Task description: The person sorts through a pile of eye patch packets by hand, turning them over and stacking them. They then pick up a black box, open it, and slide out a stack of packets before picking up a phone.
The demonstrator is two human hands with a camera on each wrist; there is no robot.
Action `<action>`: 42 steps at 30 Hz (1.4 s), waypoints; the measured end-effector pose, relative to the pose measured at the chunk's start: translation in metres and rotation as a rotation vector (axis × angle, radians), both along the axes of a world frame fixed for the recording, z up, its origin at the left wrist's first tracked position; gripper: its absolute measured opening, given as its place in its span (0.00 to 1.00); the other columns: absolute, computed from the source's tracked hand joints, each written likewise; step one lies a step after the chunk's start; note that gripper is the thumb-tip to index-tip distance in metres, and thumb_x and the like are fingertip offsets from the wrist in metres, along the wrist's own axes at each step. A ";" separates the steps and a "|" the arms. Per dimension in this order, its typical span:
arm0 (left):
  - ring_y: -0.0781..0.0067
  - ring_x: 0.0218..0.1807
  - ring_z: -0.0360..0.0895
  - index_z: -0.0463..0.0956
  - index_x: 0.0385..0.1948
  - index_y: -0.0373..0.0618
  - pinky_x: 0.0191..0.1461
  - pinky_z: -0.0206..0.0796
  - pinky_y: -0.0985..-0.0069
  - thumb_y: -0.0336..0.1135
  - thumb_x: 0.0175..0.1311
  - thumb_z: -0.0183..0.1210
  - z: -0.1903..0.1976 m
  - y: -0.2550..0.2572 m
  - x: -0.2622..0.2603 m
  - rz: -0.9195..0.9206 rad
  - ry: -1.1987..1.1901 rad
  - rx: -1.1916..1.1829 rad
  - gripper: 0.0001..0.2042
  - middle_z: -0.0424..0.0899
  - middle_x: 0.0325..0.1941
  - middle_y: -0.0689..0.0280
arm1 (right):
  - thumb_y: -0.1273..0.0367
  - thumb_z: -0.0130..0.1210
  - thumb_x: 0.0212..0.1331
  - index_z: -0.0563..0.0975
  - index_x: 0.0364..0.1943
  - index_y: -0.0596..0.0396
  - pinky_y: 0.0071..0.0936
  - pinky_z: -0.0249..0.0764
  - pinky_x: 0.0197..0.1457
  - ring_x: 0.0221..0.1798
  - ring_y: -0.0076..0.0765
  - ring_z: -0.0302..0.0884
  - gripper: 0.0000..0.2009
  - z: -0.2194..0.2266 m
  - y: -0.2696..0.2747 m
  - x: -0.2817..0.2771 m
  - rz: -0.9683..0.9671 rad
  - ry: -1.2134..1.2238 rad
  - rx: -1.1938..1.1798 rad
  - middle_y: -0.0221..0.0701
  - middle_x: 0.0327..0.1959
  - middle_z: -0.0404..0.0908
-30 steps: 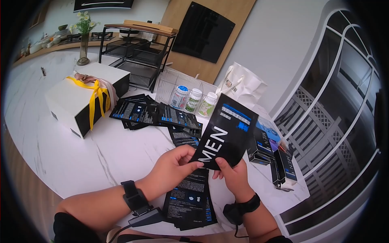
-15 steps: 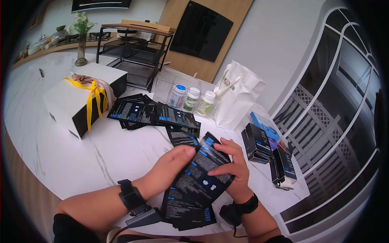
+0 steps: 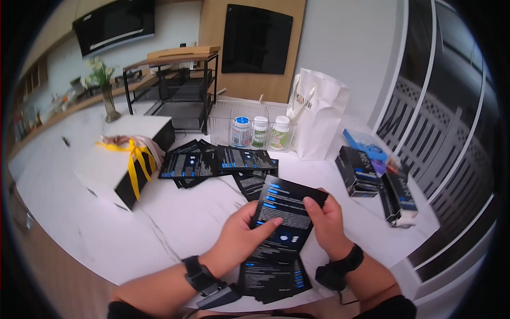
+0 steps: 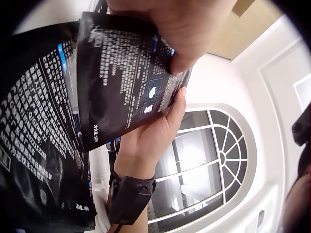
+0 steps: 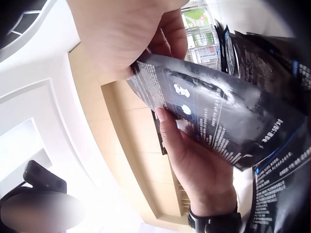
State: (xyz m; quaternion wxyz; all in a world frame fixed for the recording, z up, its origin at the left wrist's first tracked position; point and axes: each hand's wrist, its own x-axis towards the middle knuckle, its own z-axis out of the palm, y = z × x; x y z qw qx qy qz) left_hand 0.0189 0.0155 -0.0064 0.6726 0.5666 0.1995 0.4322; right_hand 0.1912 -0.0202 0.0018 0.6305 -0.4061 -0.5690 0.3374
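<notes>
Between both hands is a flat black face-mask sachet (image 3: pixel 295 204), its back with white print, blue headings and two small face pictures turned up. My left hand (image 3: pixel 241 236) grips its left edge with the thumb laid over the print. On the upper right edge my right hand (image 3: pixel 330 223) pinches it, thumb in front and fingers behind. Right below, a stack of similar sachets (image 3: pixel 271 279) lies fanned on the table, partly covered by the held one. In the left wrist view the held sachet (image 4: pixel 112 87) overlaps the stack (image 4: pixel 39 145).
More sachets (image 3: pixel 191 164) are spread farther back, near a white box (image 3: pixel 101 175) with a yellow ribbon. Behind them a clear plastic organizer (image 3: pixel 220 127) holds three bottles, beside a white paper bag (image 3: pixel 319 117). Black MEN boxes (image 3: pixel 358 173) sit at the right.
The sachet has been turned from its MEN front to its printed back. My right fingers, earlier spread over the print, now lie behind it with the thumb on top. The head view has shifted.
</notes>
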 end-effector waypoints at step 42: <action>0.80 0.40 0.73 0.72 0.41 0.39 0.47 0.63 0.83 0.28 0.58 0.56 -0.002 -0.006 0.002 0.192 0.065 0.095 0.10 0.78 0.41 0.66 | 0.65 0.55 0.56 0.71 0.29 0.60 0.17 0.63 0.26 0.24 0.14 0.64 0.11 -0.006 0.008 0.012 0.097 -0.118 -0.044 0.24 0.20 0.73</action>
